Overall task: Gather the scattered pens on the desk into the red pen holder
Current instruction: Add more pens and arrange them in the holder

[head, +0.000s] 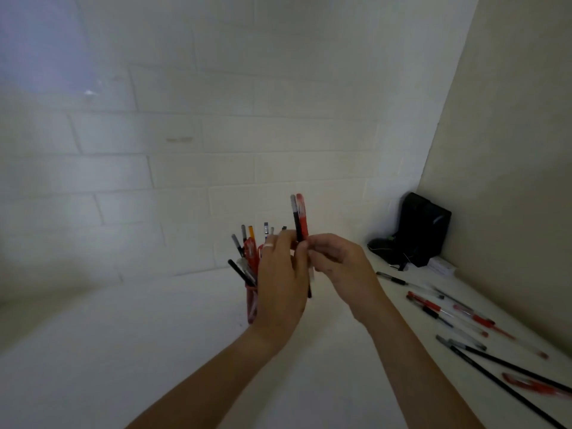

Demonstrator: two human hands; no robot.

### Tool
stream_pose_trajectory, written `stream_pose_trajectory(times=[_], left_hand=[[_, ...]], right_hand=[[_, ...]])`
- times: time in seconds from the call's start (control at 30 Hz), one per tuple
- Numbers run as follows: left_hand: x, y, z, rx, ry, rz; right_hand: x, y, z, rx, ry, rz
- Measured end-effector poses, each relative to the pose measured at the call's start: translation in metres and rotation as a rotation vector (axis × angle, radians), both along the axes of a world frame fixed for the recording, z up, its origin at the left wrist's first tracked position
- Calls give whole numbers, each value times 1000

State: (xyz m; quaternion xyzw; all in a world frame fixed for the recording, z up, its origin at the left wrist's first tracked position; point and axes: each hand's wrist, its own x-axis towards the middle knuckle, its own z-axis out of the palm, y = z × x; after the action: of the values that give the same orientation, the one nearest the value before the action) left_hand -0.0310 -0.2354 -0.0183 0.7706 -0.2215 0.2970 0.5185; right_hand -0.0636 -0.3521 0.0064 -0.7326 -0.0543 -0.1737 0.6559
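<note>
My left hand (280, 283) and my right hand (337, 264) meet above the desk, both pinching two upright pens (300, 218), one black and one red. The pens' tips reach down between the hands. Behind my left hand stands the red pen holder (251, 300), mostly hidden, with several black, red and orange pens (246, 252) sticking out of its top. More scattered pens (448, 311), red and black, lie on the white desk at the right.
A black pouch (421, 230) leans in the back right corner, with a small white box (442, 266) beside it. A white brick wall runs behind the desk and a beige wall closes the right side.
</note>
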Motion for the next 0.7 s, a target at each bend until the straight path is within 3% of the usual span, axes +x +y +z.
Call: stream_pose_trajectory(times=[0.13, 0.27, 0.57, 0.7], left_hand=[[-3, 28, 18, -48, -53, 115], [7, 48, 16, -42, -11, 187], [10, 52, -6, 447, 111, 290], [9, 49, -3, 420, 199, 268]], right_hand=[[6, 21, 12, 14, -58, -5], [23, 34, -5, -105, -73, -229], [33, 45, -53, -531, 20, -386], [34, 45, -56, -572, 18, -381]])
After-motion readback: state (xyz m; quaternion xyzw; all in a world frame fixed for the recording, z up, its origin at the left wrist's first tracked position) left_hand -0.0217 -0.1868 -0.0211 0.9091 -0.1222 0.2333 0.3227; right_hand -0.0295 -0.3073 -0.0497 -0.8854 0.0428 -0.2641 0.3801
